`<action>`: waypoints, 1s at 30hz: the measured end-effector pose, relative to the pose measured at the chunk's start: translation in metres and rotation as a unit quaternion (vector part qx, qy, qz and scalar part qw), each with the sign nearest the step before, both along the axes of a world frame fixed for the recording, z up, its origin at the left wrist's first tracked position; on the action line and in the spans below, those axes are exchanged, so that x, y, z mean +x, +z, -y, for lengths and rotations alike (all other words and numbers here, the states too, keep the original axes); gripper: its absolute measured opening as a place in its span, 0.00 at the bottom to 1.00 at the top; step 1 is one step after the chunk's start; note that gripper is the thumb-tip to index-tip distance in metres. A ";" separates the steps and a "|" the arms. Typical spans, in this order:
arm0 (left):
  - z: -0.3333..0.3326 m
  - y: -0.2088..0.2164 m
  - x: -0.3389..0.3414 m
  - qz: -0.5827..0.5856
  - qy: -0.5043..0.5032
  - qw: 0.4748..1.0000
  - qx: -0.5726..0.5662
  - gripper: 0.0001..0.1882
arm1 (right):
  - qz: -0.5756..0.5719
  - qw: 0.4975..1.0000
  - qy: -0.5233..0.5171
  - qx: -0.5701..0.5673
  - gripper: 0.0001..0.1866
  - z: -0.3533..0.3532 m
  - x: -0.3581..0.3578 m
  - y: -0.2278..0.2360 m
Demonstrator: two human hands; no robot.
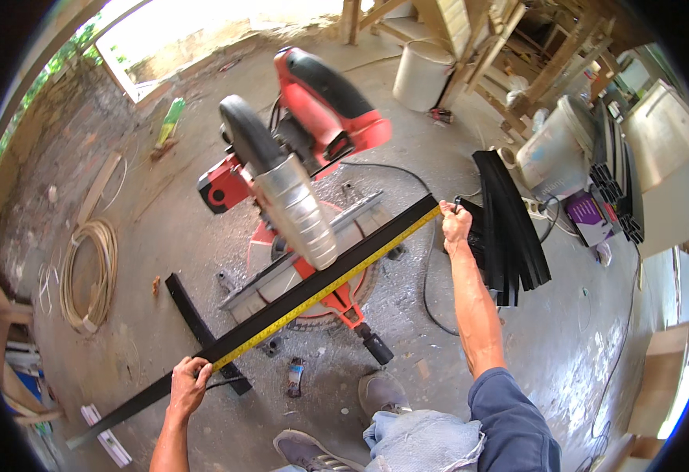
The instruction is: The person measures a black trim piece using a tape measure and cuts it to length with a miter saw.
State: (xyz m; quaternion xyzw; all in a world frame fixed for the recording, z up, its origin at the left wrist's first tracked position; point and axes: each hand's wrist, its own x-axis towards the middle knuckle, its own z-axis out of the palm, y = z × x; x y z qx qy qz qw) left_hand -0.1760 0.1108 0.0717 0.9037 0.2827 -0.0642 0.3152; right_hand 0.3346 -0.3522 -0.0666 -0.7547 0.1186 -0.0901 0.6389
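A long black strip (366, 245), perhaps a plastic or metal profile, lies slantwise across the base of a red miter saw (317, 98). Along its near edge stretches a yellow tape measure (313, 298). My left hand (190, 383) is closed around the strip at the tape's lower left end. At the upper right end, my right hand (456, 223) pinches the tape against the strip; a small dark object, too small to name, pokes up from its fingers. The saw's head is raised, its silver blade guard (296, 212) above the strip. Where the tape's case is, I cannot tell.
A shorter black piece (195, 315) lies under the strip at left. More black strips (511, 216) lie beside my right hand. A coiled cable (90, 275), a white bucket (423, 75), a purple box (588, 218) and a power cord (426, 287) surround the saw.
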 end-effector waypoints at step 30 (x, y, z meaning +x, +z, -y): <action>0.019 -0.004 0.000 -0.045 0.008 0.994 0.102 0.10 | 0.132 0.934 0.279 0.182 0.21 -0.143 -0.168 0.101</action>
